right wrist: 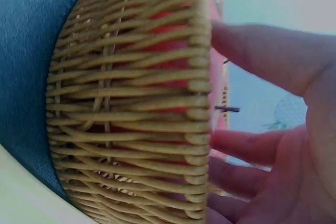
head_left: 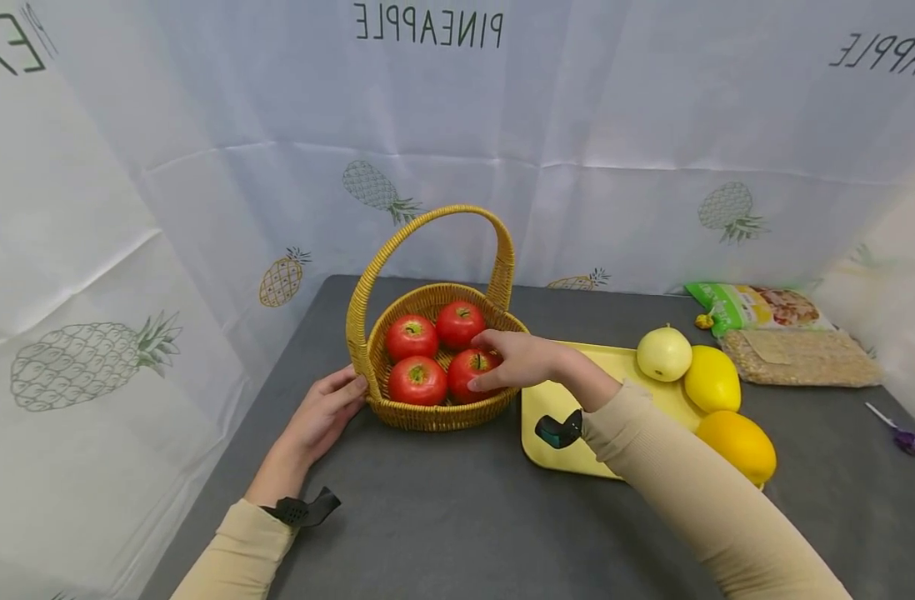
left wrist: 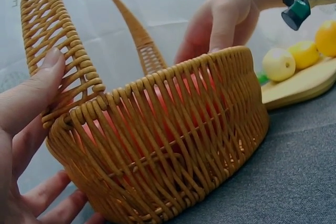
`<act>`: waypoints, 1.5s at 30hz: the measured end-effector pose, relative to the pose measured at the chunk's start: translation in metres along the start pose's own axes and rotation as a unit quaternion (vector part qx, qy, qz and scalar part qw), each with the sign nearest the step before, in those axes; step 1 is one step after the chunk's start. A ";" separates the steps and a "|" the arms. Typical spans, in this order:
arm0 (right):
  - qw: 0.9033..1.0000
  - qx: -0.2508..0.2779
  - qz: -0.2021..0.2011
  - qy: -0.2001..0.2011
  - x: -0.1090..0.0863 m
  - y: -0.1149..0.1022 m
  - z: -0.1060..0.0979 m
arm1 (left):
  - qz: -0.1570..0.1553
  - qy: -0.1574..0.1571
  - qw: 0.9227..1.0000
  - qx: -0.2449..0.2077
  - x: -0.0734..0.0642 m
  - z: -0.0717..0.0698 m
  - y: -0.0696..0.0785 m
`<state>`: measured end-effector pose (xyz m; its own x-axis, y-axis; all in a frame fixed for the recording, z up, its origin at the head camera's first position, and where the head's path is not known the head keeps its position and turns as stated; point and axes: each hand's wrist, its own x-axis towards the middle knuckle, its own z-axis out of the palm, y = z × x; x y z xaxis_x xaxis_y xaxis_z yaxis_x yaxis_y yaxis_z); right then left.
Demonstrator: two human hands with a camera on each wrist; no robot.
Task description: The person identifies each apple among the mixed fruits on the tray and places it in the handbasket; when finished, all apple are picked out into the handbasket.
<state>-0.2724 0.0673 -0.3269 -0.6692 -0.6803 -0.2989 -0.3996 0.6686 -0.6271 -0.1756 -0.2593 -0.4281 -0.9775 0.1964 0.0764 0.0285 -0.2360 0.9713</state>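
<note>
A woven wicker basket (head_left: 427, 421) with a tall arched handle (head_left: 364, 292) holds several red apples (head_left: 412, 337). My left hand (head_left: 326, 417) grips the basket's left end, its thumb on the foot of the handle and the fingers spread along the outer side, as the left wrist view shows. Over the front right of the basket, my right hand (head_left: 528, 362) reaches in with thumb and fingers around one red apple (head_left: 468, 367). In the right wrist view the wicker wall (right wrist: 131, 87) covers most of the apples, and dark stems stick up past the rim.
Right of the basket lies a yellow tray (head_left: 570, 454) bearing a pale round fruit (head_left: 663, 354), a yellow fruit (head_left: 712, 379) and an orange-yellow fruit (head_left: 738, 446). Behind are a green food bag (head_left: 765, 307) and a grain-filled bag (head_left: 802, 357). A small purple-ended item (head_left: 911, 442) lies far right.
</note>
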 end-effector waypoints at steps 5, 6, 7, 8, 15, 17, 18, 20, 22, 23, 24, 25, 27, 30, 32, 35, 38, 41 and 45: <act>1.000 0.007 -0.010 0.022 -0.010 0.000 0.004 | 0.005 0.001 1.000 -0.001 -0.004 -0.001 -0.001; 0.999 0.011 -0.015 0.026 -0.013 0.000 0.006 | 0.006 0.000 1.000 0.000 -0.006 -0.001 -0.001; 0.999 0.014 -0.021 0.031 -0.015 0.000 0.007 | 0.006 -0.001 1.000 0.000 -0.008 -0.001 -0.001; 0.999 0.016 -0.027 0.038 -0.017 0.000 0.009 | 0.007 -0.003 1.000 0.002 -0.010 -0.001 0.000; 0.988 0.055 -0.056 0.133 -0.035 0.005 0.019 | 0.009 -0.010 1.000 0.014 -0.013 -0.001 0.006; 0.982 0.067 -0.047 0.172 -0.042 0.008 0.020 | 0.008 -0.010 1.000 0.016 -0.009 0.001 0.006; 0.978 0.073 -0.041 0.192 -0.045 0.010 0.019 | 0.008 -0.010 1.000 0.017 -0.006 0.002 0.006; 0.971 0.080 -0.025 0.224 -0.050 0.013 0.018 | 0.008 -0.012 1.000 0.014 -0.002 0.004 0.005; 0.965 0.084 -0.007 0.248 -0.055 0.016 0.016 | 0.010 -0.015 1.000 0.007 0.002 0.006 0.003; 0.963 0.085 0.001 0.255 -0.057 0.019 0.015 | 0.012 -0.015 1.000 0.003 0.003 0.007 0.002; 0.962 0.087 0.010 0.260 -0.058 0.021 0.014 | 0.013 -0.016 1.000 -0.001 0.003 0.008 0.001; 0.961 0.086 0.019 0.263 -0.060 0.023 0.012 | 0.015 -0.016 1.000 -0.004 0.004 0.009 0.000; 0.957 0.093 0.032 0.272 -0.065 0.027 0.008 | 0.019 -0.018 1.000 -0.010 0.004 0.010 -0.001; 0.950 0.105 0.043 0.291 -0.074 0.035 -0.002 | 0.026 -0.018 0.999 -0.018 0.005 0.012 0.000; 0.946 0.106 0.049 0.302 -0.079 0.041 -0.008 | 0.028 -0.017 0.999 -0.020 0.006 0.014 0.001; 0.947 0.090 0.058 0.303 -0.085 0.051 -0.013 | 0.026 -0.011 0.999 -0.019 0.006 0.015 0.002; 0.950 0.078 0.069 0.294 -0.089 0.059 -0.013 | 0.027 -0.001 1.000 0.000 0.003 0.017 0.003; 0.952 0.077 0.073 0.287 -0.092 0.066 -0.011 | 0.033 0.014 0.999 0.023 -0.003 0.018 0.004; 0.954 0.070 0.074 0.282 -0.097 0.074 -0.008 | 0.043 0.030 0.998 0.028 -0.012 0.021 0.006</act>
<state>-0.2421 0.1851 -0.3387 -0.9578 -0.2867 0.0185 -0.2147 0.6714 -0.7093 -0.1597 -0.2430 -0.4186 -0.9818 0.1193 0.1475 0.1225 -0.1948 0.9732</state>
